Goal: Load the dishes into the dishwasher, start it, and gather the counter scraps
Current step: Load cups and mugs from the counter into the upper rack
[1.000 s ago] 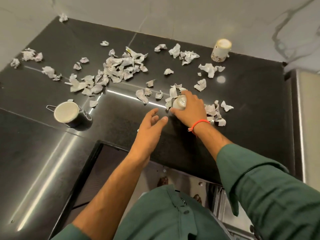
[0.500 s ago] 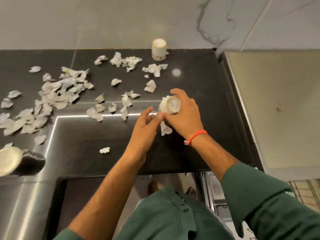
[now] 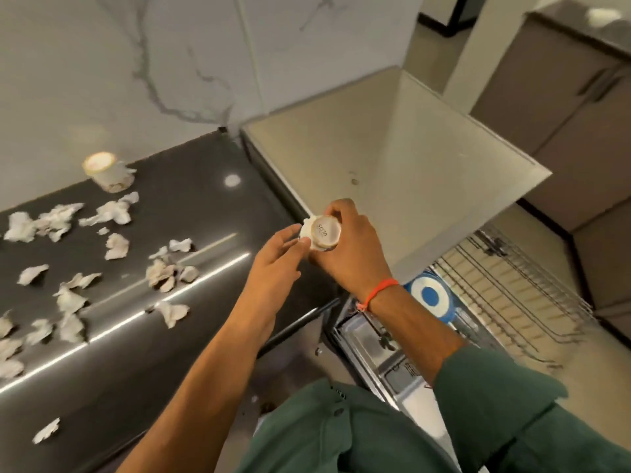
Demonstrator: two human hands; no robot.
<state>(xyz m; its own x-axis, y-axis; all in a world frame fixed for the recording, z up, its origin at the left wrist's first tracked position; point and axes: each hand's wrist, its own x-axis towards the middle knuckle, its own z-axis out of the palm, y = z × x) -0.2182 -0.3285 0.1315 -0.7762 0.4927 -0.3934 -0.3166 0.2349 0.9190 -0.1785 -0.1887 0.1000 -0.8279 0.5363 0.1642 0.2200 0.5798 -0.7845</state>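
Observation:
My right hand (image 3: 351,249) grips a small white cup (image 3: 322,232) upside down, its printed base facing me, above the right end of the black counter (image 3: 191,206). My left hand (image 3: 278,254) reaches in from the left with straight fingers touching the cup's side. Several torn paper scraps (image 3: 112,211) lie scattered over the counter's left part. A second white cup (image 3: 107,172) stands at the back by the wall. The dishwasher (image 3: 379,349) is open at lower right, with its wire rack (image 3: 512,295) pulled out and a blue-and-white plate (image 3: 431,297) in it.
A beige cabinet top (image 3: 392,158) adjoins the counter on the right. A marble wall (image 3: 136,63) runs behind the counter. Brown cabinets (image 3: 563,107) stand at the far right across a strip of floor.
My right hand lifted the cup off the counter and carried it to the right. The left hand followed and now touches it. My view swung right, revealing the open dishwasher.

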